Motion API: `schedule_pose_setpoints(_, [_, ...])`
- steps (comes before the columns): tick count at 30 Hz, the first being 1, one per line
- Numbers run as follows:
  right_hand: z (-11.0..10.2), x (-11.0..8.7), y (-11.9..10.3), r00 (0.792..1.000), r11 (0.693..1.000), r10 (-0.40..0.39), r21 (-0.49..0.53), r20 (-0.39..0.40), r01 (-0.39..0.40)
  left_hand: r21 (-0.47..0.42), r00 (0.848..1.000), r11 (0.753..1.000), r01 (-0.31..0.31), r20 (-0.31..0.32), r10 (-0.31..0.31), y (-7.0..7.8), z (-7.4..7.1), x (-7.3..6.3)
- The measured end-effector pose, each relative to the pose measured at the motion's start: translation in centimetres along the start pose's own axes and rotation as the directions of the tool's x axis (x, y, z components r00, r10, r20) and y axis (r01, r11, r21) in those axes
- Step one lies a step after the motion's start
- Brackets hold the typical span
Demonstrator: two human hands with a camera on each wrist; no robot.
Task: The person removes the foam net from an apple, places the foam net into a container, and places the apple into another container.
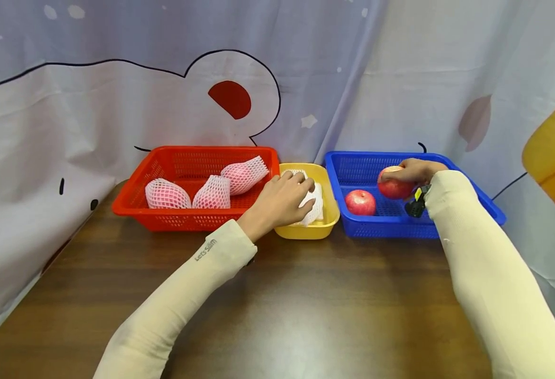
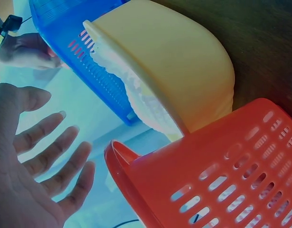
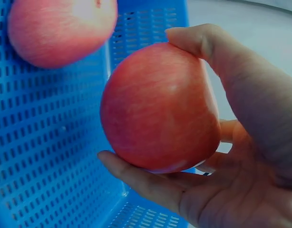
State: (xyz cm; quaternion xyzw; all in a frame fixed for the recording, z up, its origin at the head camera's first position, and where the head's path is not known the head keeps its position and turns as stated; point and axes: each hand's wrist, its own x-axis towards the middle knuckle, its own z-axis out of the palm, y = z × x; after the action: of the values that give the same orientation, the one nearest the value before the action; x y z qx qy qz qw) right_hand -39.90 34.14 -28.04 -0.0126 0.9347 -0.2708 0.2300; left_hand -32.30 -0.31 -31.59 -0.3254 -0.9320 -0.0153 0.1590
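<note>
The right hand [image 1: 417,171] grasps an apple [image 1: 391,185] above the inside of the blue basket [image 1: 377,229]; the right wrist view shows its thumb on top and its fingers [image 3: 146,185] curved beneath the red skin. A second apple [image 1: 360,203] lies in the same basket, at eight o'clock from the held one in the head view. A black device [image 1: 416,205] with a yellow patch sits at the right wrist.

The left hand [image 1: 282,197] reaches over the nine o'clock side of the yellow basket [image 1: 306,231]. Its fingers [image 2: 67,166] are released, spread and slightly bent, with nothing in them (the left wrist view makes this plain). White foam nets [image 1: 313,205] lie in the yellow basket, near those fingers; whether a fingertip touches them I cannot tell.

From the yellow basket, the blue one is at three o'clock and the red basket [image 1: 178,223] at nine. Inside the red one are three fruits in foam netting: one [image 1: 167,195] at eight o'clock, another [image 1: 212,195] at five, and the last [image 1: 239,176] at three.

All three baskets stand on a brown desk [image 1: 306,316], with a patterned curtain [image 1: 130,116] toward twelve o'clock. Both arms wear cream sleeves [image 1: 178,300].
</note>
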Motion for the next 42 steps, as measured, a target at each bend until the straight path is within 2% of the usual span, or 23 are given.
schedule_pose_setpoints(5, [-0.4,0.7,0.2,1.0,1.0,-0.002,0.016,-0.014,0.002,-0.01,1.0,1.0,-0.009,-0.005,0.009,0.1,-0.2,-0.3])
schedule_pose_setpoints(10, [-0.9,1.4,0.2,1.0,1.0,-0.004,0.006,-0.031,0.004,-0.014,0.999,1.0,-0.016,-0.04,0.015,0.2,-0.4,-0.6])
schedule_pose_setpoints(19, [-1.4,2.6,-1.5,0.999,0.998,-0.036,0.054,-0.032,0.037,-0.007,0.996,1.0,-0.026,-0.081,0.025,0.0,-0.7,-0.7])
schedule_pose_setpoints(26, [-0.8,3.9,-2.5,0.997,0.992,-0.052,0.109,-0.057,0.058,-0.016,0.995,1.0,-0.027,-0.094,0.025,-0.4,-0.8,-0.5])
schedule_pose_setpoints(35, [-0.1,5.4,-3.4,0.996,0.999,-0.04,0.006,-0.079,0.04,-0.041,0.993,0.999,-0.025,-0.117,0.02,-1.0,-0.4,-0.9])
schedule_pose_setpoints(42, [0.4,7.1,-3.6,0.996,0.997,-0.052,0.049,-0.071,0.055,-0.052,0.994,0.999,-0.014,-0.111,0.008,-1.3,-0.6,-1.0])
